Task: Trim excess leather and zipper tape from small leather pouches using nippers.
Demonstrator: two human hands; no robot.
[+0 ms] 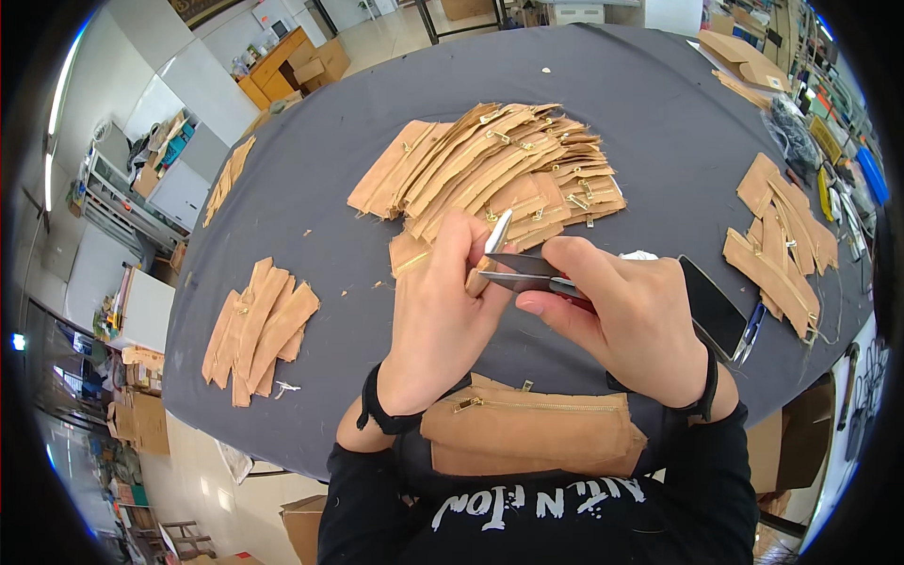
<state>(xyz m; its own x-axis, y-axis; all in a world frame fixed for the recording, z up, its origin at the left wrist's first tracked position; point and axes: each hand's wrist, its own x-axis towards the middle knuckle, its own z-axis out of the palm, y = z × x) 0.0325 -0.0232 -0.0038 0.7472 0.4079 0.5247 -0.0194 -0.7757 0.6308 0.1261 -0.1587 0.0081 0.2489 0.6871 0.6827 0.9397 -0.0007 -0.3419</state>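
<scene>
My left hand point(438, 306) is raised over the near middle of the table, its fingers closed round a small tan piece point(479, 279). A pale, shiny pointed strip point(500, 231) sticks up from the same grip; its kind is not clear. My right hand point(617, 306) is closed on dark-bladed scissors point(521, 267), with a bit of red at the handle. Their blades reach across to the left fingertips and the tan piece. Below the hands, a tan fabric pouch panel point(532, 428) with a brass zipper lies at the near edge, by my body. Beyond them spreads a large pile of similar zippered panels point(499, 169).
A smaller stack of tan strips point(259, 330) lies at left, and another zippered stack point(777, 245) at right. A black phone point(713, 306) and a blue-handled tool point(752, 330) rest beside my right wrist. Plastic bags and tools crowd the far right. Grey cloth covers the table point(348, 268).
</scene>
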